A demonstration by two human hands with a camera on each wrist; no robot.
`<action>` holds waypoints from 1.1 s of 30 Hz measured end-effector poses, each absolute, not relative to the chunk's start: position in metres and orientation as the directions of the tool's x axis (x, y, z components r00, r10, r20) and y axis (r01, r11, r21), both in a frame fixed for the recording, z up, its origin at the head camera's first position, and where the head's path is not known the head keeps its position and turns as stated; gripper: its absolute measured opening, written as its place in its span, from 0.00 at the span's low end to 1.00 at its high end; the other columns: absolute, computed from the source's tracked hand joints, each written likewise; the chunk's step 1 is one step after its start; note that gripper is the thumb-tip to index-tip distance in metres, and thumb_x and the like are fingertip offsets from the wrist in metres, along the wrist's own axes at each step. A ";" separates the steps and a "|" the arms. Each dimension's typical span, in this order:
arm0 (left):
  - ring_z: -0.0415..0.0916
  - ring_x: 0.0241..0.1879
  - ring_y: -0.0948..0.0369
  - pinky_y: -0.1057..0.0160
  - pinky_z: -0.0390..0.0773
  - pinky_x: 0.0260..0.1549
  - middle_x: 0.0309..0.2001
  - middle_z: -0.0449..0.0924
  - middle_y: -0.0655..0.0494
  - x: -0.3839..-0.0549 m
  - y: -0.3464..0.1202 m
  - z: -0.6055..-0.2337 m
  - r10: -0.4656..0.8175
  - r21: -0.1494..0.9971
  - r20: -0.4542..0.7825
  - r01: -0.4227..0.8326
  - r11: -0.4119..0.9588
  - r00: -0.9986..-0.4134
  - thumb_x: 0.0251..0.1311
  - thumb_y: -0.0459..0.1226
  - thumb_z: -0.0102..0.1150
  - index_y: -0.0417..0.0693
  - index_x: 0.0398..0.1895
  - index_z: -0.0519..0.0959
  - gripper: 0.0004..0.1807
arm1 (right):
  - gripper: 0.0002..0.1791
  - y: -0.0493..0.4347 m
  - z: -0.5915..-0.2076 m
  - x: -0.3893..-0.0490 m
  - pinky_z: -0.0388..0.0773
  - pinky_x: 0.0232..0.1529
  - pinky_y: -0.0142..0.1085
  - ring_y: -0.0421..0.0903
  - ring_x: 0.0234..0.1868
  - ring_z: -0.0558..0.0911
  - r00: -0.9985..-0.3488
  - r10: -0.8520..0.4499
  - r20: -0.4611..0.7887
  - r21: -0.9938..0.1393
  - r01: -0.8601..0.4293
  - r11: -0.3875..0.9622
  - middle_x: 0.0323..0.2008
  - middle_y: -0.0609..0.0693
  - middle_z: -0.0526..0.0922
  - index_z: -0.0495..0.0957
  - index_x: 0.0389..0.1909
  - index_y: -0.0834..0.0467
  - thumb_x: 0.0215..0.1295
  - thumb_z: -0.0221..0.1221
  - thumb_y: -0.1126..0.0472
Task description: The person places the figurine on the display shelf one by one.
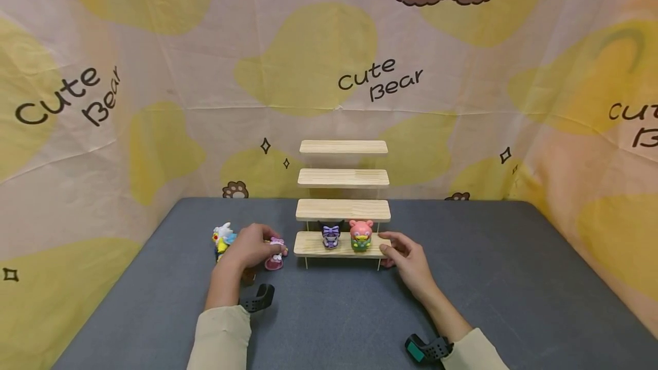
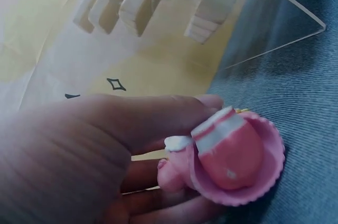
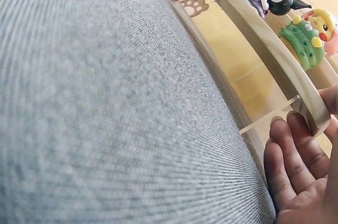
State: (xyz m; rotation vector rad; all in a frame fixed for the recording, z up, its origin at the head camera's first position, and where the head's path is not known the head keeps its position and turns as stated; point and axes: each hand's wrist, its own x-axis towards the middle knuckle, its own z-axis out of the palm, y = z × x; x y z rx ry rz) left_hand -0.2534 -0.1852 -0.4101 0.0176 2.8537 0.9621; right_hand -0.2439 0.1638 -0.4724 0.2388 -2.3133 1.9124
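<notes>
My left hand [image 1: 251, 249] holds a pink figurine [image 1: 275, 260] with a scalloped skirt just left of the wooden display stand [image 1: 342, 210]. In the left wrist view the thumb and fingers pinch this pink figurine [image 2: 232, 155], tilted with its underside towards the camera. My right hand [image 1: 413, 267] grips the right end of the lowest shelf [image 1: 308, 244], thumb above and fingers beneath its edge [image 3: 311, 110]. On that shelf stand a purple-and-black figurine [image 1: 331, 237] and, nearer my right hand, a pink-hooded figurine [image 1: 361, 236] in green.
Behind my left hand is a white, yellow and blue figurine [image 1: 223, 237], partly hidden. A small brown thing [image 1: 249, 277] shows under the left wrist. Clear supports carry the stand's several stepped shelves on a grey table [image 1: 329, 318]. A printed cloth [image 1: 319, 61] hangs behind.
</notes>
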 end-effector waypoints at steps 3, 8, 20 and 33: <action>0.78 0.38 0.58 0.58 0.79 0.40 0.40 0.85 0.50 -0.254 -0.185 -0.411 0.055 0.613 -0.119 -0.030 0.789 -0.991 0.58 0.45 0.70 0.42 0.46 0.85 0.18 | 0.16 0.164 -0.472 -0.244 0.82 0.31 0.33 0.40 0.27 0.82 -0.980 -0.036 0.195 -0.964 -0.198 0.179 0.30 0.56 0.81 0.81 0.55 0.63 0.69 0.63 0.62; 0.78 0.40 0.57 0.57 0.79 0.41 0.42 0.84 0.49 -0.257 -0.185 -0.414 0.051 0.625 -0.113 -0.031 0.780 -0.992 0.59 0.46 0.70 0.43 0.47 0.84 0.19 | 0.16 0.164 -0.473 -0.243 0.82 0.31 0.33 0.40 0.27 0.82 -0.981 -0.032 0.190 -0.965 -0.192 0.180 0.30 0.54 0.81 0.81 0.55 0.63 0.69 0.63 0.63; 0.77 0.44 0.54 0.55 0.80 0.45 0.48 0.83 0.45 -0.259 -0.185 -0.409 0.020 0.672 0.008 0.020 0.740 -1.000 0.59 0.46 0.71 0.43 0.51 0.82 0.22 | 0.16 0.164 -0.472 -0.244 0.82 0.31 0.33 0.41 0.27 0.83 -0.982 -0.034 0.185 -0.966 -0.188 0.178 0.30 0.55 0.81 0.81 0.55 0.62 0.69 0.63 0.62; 0.79 0.43 0.53 0.62 0.78 0.40 0.49 0.84 0.44 -0.254 -0.178 -0.391 -0.036 0.702 0.164 0.091 0.706 -0.986 0.60 0.41 0.71 0.43 0.53 0.82 0.20 | 0.15 0.164 -0.474 -0.245 0.82 0.30 0.33 0.41 0.26 0.83 -0.977 -0.031 0.209 -0.957 -0.211 0.201 0.27 0.49 0.80 0.81 0.54 0.61 0.69 0.63 0.62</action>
